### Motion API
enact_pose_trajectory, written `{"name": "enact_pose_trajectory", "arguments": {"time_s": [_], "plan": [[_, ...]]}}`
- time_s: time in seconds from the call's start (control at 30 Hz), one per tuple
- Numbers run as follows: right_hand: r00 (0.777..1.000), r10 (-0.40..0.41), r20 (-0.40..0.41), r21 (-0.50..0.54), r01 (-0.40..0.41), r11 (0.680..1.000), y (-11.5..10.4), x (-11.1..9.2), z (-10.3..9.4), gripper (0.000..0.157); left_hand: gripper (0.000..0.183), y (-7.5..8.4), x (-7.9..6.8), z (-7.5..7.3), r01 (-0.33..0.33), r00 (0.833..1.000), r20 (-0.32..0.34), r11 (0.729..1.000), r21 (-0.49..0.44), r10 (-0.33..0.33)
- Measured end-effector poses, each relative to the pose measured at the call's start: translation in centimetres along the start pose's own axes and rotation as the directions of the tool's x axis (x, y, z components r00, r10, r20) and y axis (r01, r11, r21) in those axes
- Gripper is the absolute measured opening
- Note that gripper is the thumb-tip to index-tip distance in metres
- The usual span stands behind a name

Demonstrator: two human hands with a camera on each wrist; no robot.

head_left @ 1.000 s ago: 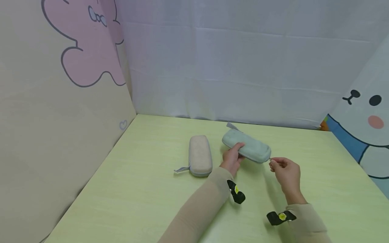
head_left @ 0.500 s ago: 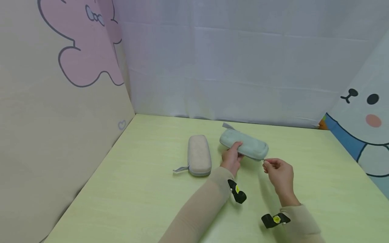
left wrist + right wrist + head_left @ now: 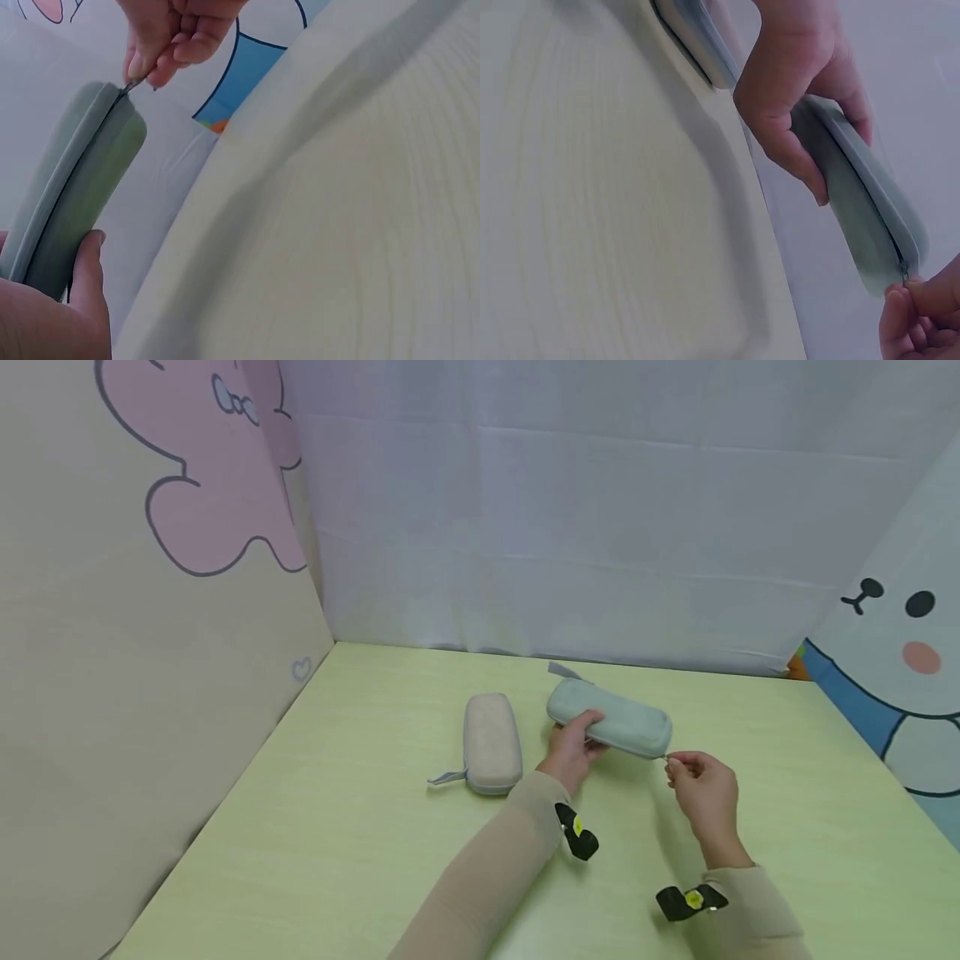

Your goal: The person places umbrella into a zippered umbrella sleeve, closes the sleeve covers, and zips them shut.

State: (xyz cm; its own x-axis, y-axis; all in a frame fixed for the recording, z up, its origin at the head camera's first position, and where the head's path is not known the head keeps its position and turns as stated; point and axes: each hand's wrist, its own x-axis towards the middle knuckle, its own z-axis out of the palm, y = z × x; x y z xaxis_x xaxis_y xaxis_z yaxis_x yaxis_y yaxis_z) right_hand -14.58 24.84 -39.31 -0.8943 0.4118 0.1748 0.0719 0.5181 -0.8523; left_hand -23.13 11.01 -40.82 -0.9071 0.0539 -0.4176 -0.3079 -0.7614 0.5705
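Note:
A pale green zippered pencil case (image 3: 630,727) is held tilted above the table, its grey tab (image 3: 564,672) sticking out at the far left end. My left hand (image 3: 572,756) grips its near long side, thumb on one face and fingers on the other. At the right end, my right hand (image 3: 705,789) pinches the small zipper pull (image 3: 904,276) between thumb and forefinger. In the right wrist view a dark zipper line (image 3: 866,184) runs along the side up to the pull. The case's inside is hidden. A beige pencil case (image 3: 492,743) lies left of my left hand.
The light green table (image 3: 337,843) is bounded by a white cloth at the back (image 3: 585,527). A cream side panel (image 3: 187,693) with a pink cartoon figure stands at the left, and a panel with a white bear (image 3: 922,652) at the right.
The green pencil case and my right hand shift slightly left, then back right, with the pull still pinched. My left hand keeps its grip. The beige case stays put.

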Motion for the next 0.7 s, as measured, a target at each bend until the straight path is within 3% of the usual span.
{"name": "enact_pose_trajectory", "arguments": {"time_s": [0.17, 0.3, 0.4, 0.53, 0.7], "plan": [[1.0, -0.016, 0.009, -0.078, 0.017, 0.997, 0.3, 0.4, -0.9, 0.017, 0.054, 1.4, 0.5, -0.8, 0.036, 0.998, 0.049, 0.999, 0.016, -0.037], [1.0, -0.011, -0.008, -0.113, 0.01, 0.994, 1.0, 0.9, -1.7, 0.017, 0.057, 2.3, 0.7, -1.6, 0.049, 0.992, 0.105, 0.986, 0.16, -0.067], [0.999, -0.012, -0.033, -0.146, 0.007, 0.989, 1.5, 1.4, -2.5, 0.017, 0.054, 2.7, 0.9, -2.1, 0.065, 0.979, 0.164, 0.945, 0.322, -0.123], [1.0, -0.003, -0.018, -0.169, 0.0, 0.986, 2.0, 1.6, -3.3, 0.019, 0.052, 3.1, 1.2, -2.5, 0.094, 0.952, 0.207, 0.859, 0.504, -0.226], [0.999, 0.049, 0.005, -0.161, -0.047, 0.986, 3.0, 2.0, -3.7, 0.023, 0.049, 3.2, 1.2, -2.9, 0.105, 0.94, 0.193, 0.775, 0.623, -0.281]]}}
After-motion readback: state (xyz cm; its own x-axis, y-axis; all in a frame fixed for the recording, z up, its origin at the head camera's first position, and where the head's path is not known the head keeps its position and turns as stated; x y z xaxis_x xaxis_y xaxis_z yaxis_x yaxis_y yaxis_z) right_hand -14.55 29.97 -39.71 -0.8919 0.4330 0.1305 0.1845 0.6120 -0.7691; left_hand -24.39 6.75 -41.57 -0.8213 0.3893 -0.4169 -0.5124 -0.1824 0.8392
